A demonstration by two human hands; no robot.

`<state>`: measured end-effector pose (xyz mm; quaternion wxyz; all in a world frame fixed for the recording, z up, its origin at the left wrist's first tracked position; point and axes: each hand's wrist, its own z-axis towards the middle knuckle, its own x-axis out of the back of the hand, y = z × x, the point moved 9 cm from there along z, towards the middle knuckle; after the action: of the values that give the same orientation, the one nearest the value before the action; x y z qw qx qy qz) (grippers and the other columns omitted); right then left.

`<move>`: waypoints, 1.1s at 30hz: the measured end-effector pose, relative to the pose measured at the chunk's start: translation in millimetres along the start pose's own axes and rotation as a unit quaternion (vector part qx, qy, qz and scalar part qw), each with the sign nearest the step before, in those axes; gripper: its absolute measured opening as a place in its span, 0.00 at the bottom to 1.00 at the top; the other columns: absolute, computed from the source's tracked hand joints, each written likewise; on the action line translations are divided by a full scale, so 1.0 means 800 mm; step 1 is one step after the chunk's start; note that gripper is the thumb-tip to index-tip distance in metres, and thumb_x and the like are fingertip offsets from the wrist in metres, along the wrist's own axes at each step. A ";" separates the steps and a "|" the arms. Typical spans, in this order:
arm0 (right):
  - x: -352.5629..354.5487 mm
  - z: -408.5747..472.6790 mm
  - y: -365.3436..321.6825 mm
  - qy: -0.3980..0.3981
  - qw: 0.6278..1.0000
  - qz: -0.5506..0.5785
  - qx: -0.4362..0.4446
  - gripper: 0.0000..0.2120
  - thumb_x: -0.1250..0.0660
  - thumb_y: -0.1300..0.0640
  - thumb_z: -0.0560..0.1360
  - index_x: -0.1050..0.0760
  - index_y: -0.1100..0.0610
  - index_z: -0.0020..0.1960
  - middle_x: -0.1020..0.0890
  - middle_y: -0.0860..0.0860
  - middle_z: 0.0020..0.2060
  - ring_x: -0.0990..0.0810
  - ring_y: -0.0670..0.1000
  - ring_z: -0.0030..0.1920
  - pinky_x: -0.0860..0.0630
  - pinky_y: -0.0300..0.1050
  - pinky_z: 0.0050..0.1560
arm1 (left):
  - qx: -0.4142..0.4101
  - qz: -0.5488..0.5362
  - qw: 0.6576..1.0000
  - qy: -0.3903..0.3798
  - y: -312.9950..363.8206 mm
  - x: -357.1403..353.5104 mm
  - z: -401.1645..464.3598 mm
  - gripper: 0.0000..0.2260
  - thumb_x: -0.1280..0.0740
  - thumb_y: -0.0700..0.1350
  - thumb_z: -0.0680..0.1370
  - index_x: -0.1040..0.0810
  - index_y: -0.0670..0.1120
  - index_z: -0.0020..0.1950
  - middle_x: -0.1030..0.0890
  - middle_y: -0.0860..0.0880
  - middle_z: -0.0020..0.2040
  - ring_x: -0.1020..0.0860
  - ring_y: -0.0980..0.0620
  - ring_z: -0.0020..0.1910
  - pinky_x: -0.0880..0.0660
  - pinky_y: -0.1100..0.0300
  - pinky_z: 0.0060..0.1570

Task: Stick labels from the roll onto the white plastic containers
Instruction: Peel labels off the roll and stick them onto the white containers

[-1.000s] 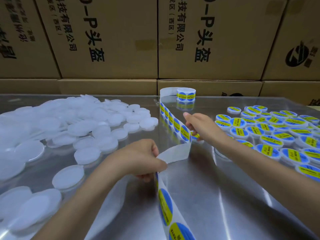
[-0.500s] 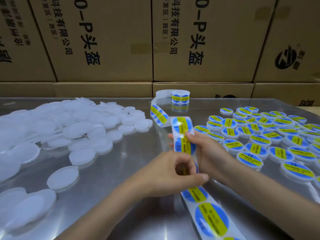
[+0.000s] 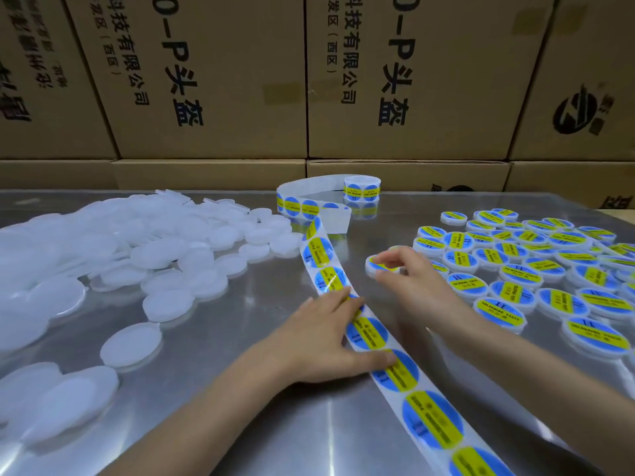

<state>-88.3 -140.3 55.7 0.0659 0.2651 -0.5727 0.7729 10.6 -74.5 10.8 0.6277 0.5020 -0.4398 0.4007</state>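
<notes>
The label strip (image 3: 366,329) is pinned flat by the left hand (image 3: 323,341), fingers straight. A labelled container (image 3: 379,266) is pinched by the right hand (image 3: 409,273); its label should be rubbed down from centre outward.
</notes>
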 end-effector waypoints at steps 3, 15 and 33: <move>-0.014 -0.021 -0.029 -0.126 0.978 -0.156 0.060 0.05 0.37 0.51 0.75 0.23 0.48 0.42 0.20 0.44 0.40 0.25 0.44 0.41 0.29 0.41 0.44 | 0.017 -0.001 1.000 0.010 -0.020 0.007 0.012 0.35 0.40 0.71 0.71 0.39 0.58 0.74 0.42 0.53 0.70 0.43 0.53 0.70 0.47 0.63 0.64; -0.065 -0.051 -0.010 -0.140 0.919 -0.297 0.220 0.14 0.46 0.56 0.80 0.33 0.52 0.65 0.24 0.50 0.59 0.29 0.52 0.62 0.34 0.49 0.61 | 0.013 0.000 0.964 0.267 -0.012 0.070 -0.008 0.04 0.34 0.50 0.73 0.23 0.51 0.45 0.21 0.55 0.38 0.22 0.52 0.40 0.29 0.58 0.40; -0.002 -0.028 -0.010 -0.008 0.989 -0.068 0.131 0.16 0.41 0.53 0.78 0.23 0.50 0.33 0.20 0.44 0.32 0.23 0.44 0.36 0.28 0.42 0.41 | 0.058 0.025 0.997 0.052 -0.019 0.010 0.006 0.36 0.43 0.72 0.68 0.38 0.58 0.72 0.41 0.55 0.73 0.46 0.53 0.72 0.50 0.46 0.72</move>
<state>-91.4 -116.6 57.3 0.0783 0.3155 -0.4481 0.8328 26.7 -81.0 14.8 0.6092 0.5050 -0.3952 0.4664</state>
